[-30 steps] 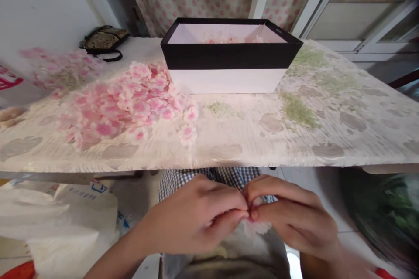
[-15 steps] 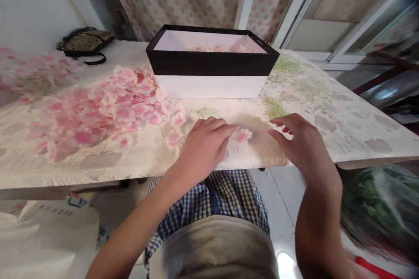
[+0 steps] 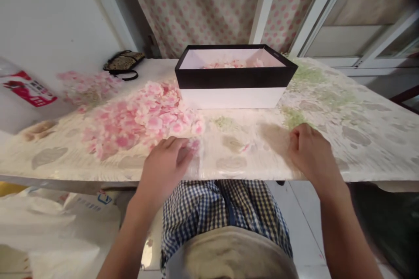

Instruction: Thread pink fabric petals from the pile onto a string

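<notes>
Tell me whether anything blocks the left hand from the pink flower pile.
Nothing visible does: the left hand rests against the near edge of the pink flower pile, with no object between them on the tablecloth.

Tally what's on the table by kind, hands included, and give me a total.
Black-and-white box: 1
Handbag: 1
Heap of pink blossoms: 1
Hands: 2 (left hand, right hand)
Total: 5
</notes>
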The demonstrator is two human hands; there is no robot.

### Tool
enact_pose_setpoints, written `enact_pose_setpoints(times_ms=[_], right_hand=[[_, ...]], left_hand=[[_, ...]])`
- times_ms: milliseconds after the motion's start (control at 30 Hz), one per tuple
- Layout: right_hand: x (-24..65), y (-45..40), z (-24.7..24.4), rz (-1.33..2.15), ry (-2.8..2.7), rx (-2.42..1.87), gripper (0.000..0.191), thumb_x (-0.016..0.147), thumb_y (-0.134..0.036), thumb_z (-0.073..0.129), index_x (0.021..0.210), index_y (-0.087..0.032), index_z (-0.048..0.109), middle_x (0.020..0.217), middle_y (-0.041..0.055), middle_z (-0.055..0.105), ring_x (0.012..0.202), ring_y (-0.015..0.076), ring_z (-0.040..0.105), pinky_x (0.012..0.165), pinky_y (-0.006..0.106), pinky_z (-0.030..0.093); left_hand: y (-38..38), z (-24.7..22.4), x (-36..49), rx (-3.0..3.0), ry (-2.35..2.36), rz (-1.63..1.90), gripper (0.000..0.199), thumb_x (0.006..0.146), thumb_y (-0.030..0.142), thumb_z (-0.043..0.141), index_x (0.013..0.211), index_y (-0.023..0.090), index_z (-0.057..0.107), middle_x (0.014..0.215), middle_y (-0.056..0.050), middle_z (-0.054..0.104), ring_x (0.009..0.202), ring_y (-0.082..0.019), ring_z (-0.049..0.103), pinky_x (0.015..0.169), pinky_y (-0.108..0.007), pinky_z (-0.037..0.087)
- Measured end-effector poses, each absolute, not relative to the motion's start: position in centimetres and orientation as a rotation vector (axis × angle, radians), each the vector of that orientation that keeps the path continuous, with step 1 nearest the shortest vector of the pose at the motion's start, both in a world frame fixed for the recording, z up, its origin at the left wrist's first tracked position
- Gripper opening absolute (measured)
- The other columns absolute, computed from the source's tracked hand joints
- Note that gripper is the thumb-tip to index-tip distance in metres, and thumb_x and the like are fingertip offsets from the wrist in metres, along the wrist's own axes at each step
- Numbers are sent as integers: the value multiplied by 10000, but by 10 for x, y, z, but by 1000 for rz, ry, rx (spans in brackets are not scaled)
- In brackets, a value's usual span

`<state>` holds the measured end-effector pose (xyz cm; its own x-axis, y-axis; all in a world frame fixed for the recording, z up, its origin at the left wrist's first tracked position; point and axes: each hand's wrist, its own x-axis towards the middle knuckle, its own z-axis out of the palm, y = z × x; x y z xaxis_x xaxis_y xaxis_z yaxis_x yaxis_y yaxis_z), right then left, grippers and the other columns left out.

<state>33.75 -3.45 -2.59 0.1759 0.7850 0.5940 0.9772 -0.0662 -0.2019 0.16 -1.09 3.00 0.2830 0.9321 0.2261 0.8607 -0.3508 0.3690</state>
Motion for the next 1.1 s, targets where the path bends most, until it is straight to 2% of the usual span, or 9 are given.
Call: enact_pose_setpoints(times_ms=[133, 300, 433, 600, 700, 767, 867, 967, 1100], right_hand=[[337, -34, -28, -346, -1521, -1806, 62, 798, -286, 452, 772, -235, 477, 659, 48, 535, 585, 234, 512, 560, 340, 370], [335, -37, -23, -331, -1537, -1676, 165, 854, -238, 407, 893, -242, 568, 852, 88, 605, 728, 259, 567, 690, 387, 444], [337, -38, -21, -322, -1557, -1623, 216, 886, -203, 398, 907, -242, 610, 888, 99, 599, 819, 273, 593, 726, 385, 463], [336, -42, -19, -332, -1518, -1572, 198, 894, -191, 462, 903, -222, 657, 851, 69, 662, 773, 235, 634, 659, 334, 474], [317, -52, -12, -382, -1462, -1517, 143, 896, -188, 540, 887, -203, 682, 861, 45, 701, 796, 217, 669, 671, 309, 500], [291, -60, -3, -364, -1454, -1431, 105, 899, -165, 591, 918, -207, 686, 882, 28, 714, 809, 190, 680, 712, 287, 527], [242, -68, 8, -220, -1595, -1200, 188, 892, -59, 594, 976, -214, 659, 895, 8, 713, 803, 145, 677, 724, 244, 548], [200, -63, 10, 93, -1754, -971, 265, 899, 13, 506, 1015, -195, 623, 975, 42, 686, 913, 162, 656, 815, 299, 566], [174, -48, -2, 197, -2029, -963, 236, 910, 14, 456, 942, -156, 617, 1156, 108, 638, 1169, 246, 549, 996, 436, 501]], left_hand=[[-7, 21, 13, 2351, 1572, 680, 185, 872, 240, 537, 1031, 196, 619, 945, -66, 664, 939, -259, 606, 842, -415, 488], [-2, 17, 10, 2178, 1404, 790, 170, 860, 210, 543, 995, 211, 646, 877, -42, 656, 840, -203, 625, 750, -336, 512], [-2, 19, 4, 2073, 1312, 829, 111, 855, 233, 564, 902, 199, 659, 910, -49, 675, 851, -197, 641, 767, -330, 520], [-3, 17, 0, 2057, 1368, 835, 276, 853, 235, 572, 1124, 190, 597, 1008, -72, 638, 945, -216, 618, 891, -402, 497], [-1, 12, -1, 2185, 1335, 821, 325, 848, 203, 563, 1173, 214, 573, 1059, -67, 610, 1034, -239, 580, 957, -460, 453], [1, 8, -1, 2184, 1265, 837, 342, 856, 184, 545, 1195, 225, 554, 1015, -50, 598, 1018, -228, 582, 946, -451, 458], [2, 6, 1, 2114, 1178, 856, 368, 865, 170, 535, 1229, 228, 519, 932, -24, 564, 897, -186, 599, 855, -379, 496], [2, 6, 2, 2071, 1115, 889, 391, 871, 162, 541, 1251, 237, 492, 925, -18, 559, 849, -165, 596, 793, -332, 502], [1, 3, 1, 2023, 1057, 986, 456, 848, 122, 563, 1274, 256, 476, 1021, -34, 556, 899, -161, 606, 817, -317, 504]])
